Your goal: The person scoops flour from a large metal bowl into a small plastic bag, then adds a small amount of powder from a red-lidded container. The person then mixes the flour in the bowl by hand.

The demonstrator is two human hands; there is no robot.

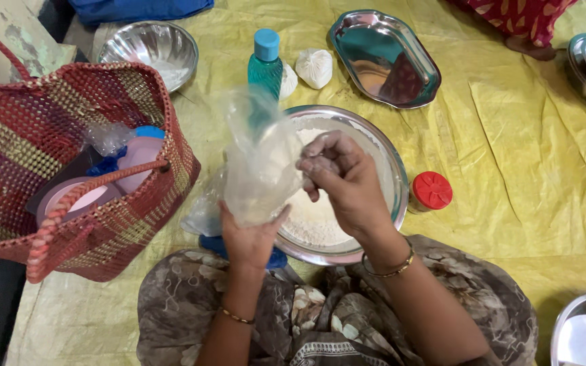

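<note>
Both hands' fingers grip upright clear plastic bag [260, 159], mouth up, above flour bowl [389, 163]

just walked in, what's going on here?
A person sits on a yellow sheet. The left hand grips a clear plastic bag from below; the right hand pinches its upper edge above a steel bowl holding white flour. A woven basket stands to the left; a teal bottle and a red-lidded jar are nearby.

yellow sheet [510, 156] | flour bowl [393, 177] | steel tray [382, 57] | woven basket [69, 163] | teal bottle [264, 68]
</note>
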